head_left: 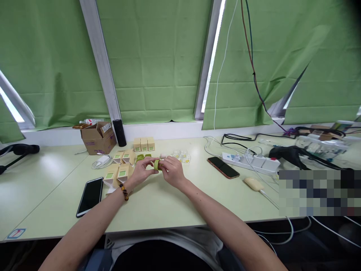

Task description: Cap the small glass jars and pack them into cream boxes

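Over the middle of the table, my left hand [141, 173] is closed on a small green ring-shaped piece [156, 165], gripping it from the left. My right hand [173, 171] pinches at the same piece from the right, its fingertips bent into or against it; exactly what they press is hidden. More green pieces [143, 156] lie just behind my left hand. Beyond my right hand is a cluster of clear plastic cups [182, 155] with yellow bits in them. Small kraft boxes with green windows [122, 174] stand left of my left hand, some with open flaps.
Three closed kraft boxes [144, 144] stand in a row at the back. A cardboard carton [98, 139], black cylinder [119, 133] and white charger [102, 161] are at left. A tablet [90, 196] lies near front. Rightward are a phone [223, 167], power strip [251, 162] and mouse [254, 184].
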### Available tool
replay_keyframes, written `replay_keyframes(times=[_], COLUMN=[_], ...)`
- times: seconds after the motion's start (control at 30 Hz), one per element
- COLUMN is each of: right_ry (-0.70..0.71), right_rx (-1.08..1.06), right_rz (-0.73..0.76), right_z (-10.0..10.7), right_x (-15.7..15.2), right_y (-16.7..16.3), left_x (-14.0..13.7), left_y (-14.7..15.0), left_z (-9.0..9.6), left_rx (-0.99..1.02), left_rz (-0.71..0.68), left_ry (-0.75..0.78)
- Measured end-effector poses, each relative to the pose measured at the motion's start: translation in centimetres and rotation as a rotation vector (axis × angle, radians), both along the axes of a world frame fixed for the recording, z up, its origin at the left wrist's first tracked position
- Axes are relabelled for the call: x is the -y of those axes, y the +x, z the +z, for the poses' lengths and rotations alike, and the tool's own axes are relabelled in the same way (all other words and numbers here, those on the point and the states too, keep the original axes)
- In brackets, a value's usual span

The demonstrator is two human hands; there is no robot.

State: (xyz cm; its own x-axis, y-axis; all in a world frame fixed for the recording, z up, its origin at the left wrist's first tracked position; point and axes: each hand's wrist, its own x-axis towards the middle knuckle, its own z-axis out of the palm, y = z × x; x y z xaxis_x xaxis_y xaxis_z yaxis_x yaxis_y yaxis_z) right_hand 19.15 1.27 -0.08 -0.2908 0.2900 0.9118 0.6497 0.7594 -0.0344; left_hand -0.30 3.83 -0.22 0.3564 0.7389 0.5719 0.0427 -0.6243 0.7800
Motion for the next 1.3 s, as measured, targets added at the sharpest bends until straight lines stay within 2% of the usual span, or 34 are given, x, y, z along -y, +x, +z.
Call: replay_keyframes(times=[0.13,0.23,0.33,0.47,0.57,0.67,0.93,1.1,1.3], right_ry=[0.048,0.048,-0.022,-0.194,-0.288,-0.320,-0.328,-0.306,-0.256], right_rx=[0.028,0.018,-0.054,-0.057,-0.072,-0.103,-0.144,-0.170,-0.095], right_rz=[0.022,0.033,0.080,0.130,0.194,0.226,0.210,0.188,0.144], right_z=[0.2,0.4,0.3,-0.1,-0.5,-0.9,-1.3,-1.2,-1.2], right_x=[-0.1,-0.1,-0.1,-0.3,-0.3,-0.3,-0.6,-0.6,-0.5], right_y=[0.6,1.0,1.3,1.4,1.2,0.9,0.5,0.5,0.5], left_x=[0.2,0.7,1.2,1.7,1.7,1.5,1.4,1.7,1.5], left_y=[-0.1,-0.1,-0.1,0.0,0.1,0.1,0.0,-0.1,0.2], left_z=[0.4,0.7,1.0,1.1,1.1,0.9,0.6,1.1,1.1], left_rx=[-0.018,-0.033,-0.085,-0.140,-0.140,-0.135,-0.111,-0.087,-0.141], left_rz=[0.040,0.146,0.254,0.272,0.285,0.279,0.236,0.318,0.360], left_ry=[0.049,0.118,0.202,0.264,0.251,0.228,0.186,0.142,0.125])
